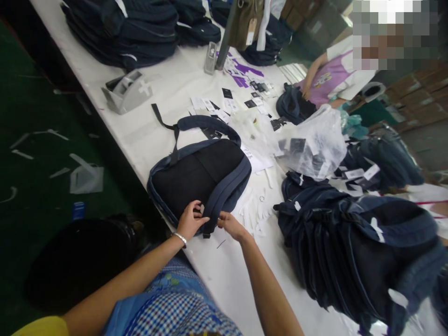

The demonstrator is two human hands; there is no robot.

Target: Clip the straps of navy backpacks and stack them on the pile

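A dark blue backpack (pixel 199 175) lies on the white table with its black back panel up and its shoulder straps showing. My left hand (pixel 191 221), with a bracelet at the wrist, is closed at the lower end of the near shoulder strap (pixel 219 193). A small whitish piece (pixel 202 208) shows between its fingertips. On the other side of that strap, my right hand (pixel 231 225) has its fingers bent and pinches the strap's edge; the fingertips are partly hidden. The far strap (pixel 205 122) curves loosely away from the panel, its webbing trailing left.
Stacked backpacks (pixel 350 242) stand on the right, and more backpacks (pixel 122 32) lie at the far left. A tape dispenser (pixel 129 91), scattered tags (pixel 227 93), white strips (pixel 254 214) and a clear plastic bag (pixel 315 144) are on the table. A co-worker (pixel 332 74) handles another bag across it.
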